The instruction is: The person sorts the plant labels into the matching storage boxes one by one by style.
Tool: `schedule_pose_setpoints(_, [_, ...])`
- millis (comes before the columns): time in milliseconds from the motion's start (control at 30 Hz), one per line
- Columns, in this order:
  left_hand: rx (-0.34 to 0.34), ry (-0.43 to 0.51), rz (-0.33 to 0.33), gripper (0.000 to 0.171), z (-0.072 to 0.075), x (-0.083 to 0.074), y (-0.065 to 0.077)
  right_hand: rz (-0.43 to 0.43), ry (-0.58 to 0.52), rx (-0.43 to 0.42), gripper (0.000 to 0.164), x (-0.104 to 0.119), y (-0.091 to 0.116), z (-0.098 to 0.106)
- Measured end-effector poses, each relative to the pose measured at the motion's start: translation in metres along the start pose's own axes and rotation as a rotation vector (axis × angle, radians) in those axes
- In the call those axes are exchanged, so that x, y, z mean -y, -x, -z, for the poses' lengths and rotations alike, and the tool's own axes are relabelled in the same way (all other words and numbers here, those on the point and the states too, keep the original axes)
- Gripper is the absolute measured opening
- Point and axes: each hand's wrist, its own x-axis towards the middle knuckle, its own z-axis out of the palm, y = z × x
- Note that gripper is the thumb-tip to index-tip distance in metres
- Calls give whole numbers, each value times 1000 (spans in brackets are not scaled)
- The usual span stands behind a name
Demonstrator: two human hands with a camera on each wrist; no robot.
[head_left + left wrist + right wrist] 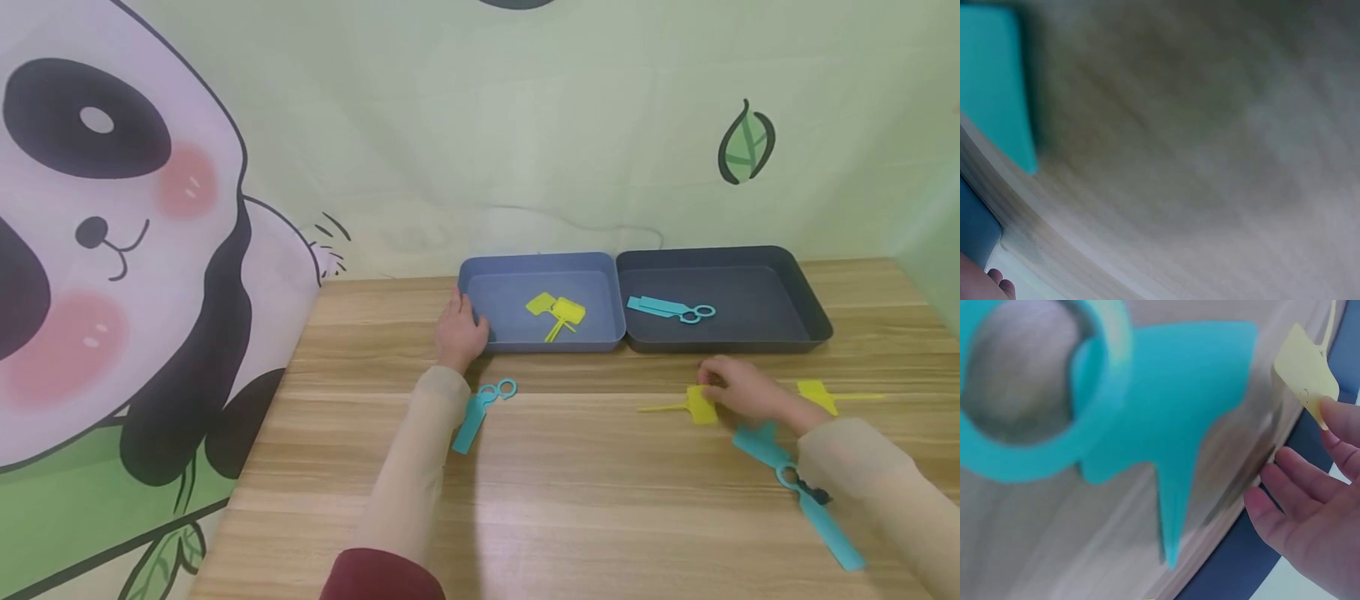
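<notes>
My right hand [738, 390] pinches a yellow tag with a thin stem [702, 405] between thumb and forefinger; the other fingers are loosely bent in the right wrist view. The tag is close over the table in front of the dark tray [813, 321]. My left hand [459, 332] rests on the left end of the blue tray [540, 347], its thumb over the near corner. Several yellow tags [567, 312] lie in the blue tray. Teal ring-ended tags [663, 307] lie in the dark tray. Below my left hand is another teal ring-ended tag [469, 425], partly beside the sleeve.
Beside my right wrist lie a second yellow tag [816, 395], a long teal ring-ended tag [831, 531] and a teal tag with a broad head and pointed stem [1179, 394]. Both trays stand side by side near the wall [525, 167] at the table's [570, 500] back edge.
</notes>
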Motion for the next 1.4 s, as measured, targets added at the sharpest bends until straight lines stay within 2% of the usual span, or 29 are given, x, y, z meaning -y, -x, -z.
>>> schedule_pose_setpoints(200, [-9, 9, 0, 60, 1, 0, 1, -20, -34, 1, 7, 2, 0, 10])
schedule_pose_setpoints(367, [-5, -1, 1, 60, 0, 0, 0, -123, -97, 53, 4, 0, -1, 18])
schedule_pose_setpoints(533, [-10, 3, -1, 60, 0, 1, -1, -216, -282, 113, 12, -2, -1, 23])
schedule_pose_setpoints(833, [-10, 1, -6, 60, -1, 2, -1, -321, -572, 143, 26, -6, -3, 26])
schedule_pose_setpoints(1200, [-16, 1, -9, 60, -1, 1, -1, -383, -812, 112, 10, 3, -7, 30])
schedule_pose_setpoints(1400, [-18, 7, -16, 60, 1, 0, 1, -348, -820, 88, 21, 6, -12, 28])
